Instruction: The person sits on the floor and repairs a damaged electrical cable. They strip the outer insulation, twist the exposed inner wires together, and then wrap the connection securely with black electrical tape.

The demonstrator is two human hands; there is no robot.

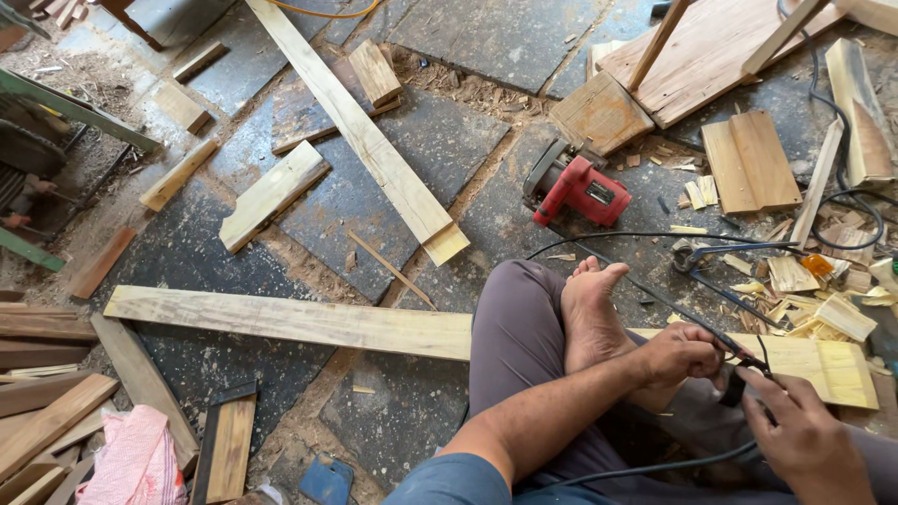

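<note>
So both hands, left hand (681, 353) and right hand (806, 440), are pinching the black cable (655, 297) with closed fingers, working its end beside the plank (290, 320); next needs a steady grip.

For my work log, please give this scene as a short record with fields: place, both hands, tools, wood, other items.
place: stone floor with sawdust, person seated
left hand: left hand grips a black cable
right hand: right hand touches the same cable near a dark plug
tools: red power tool lying on the floor
wood: long plank under the leg; second plank lying aslant; many offcuts
other items: pink cloth, lower left
</note>
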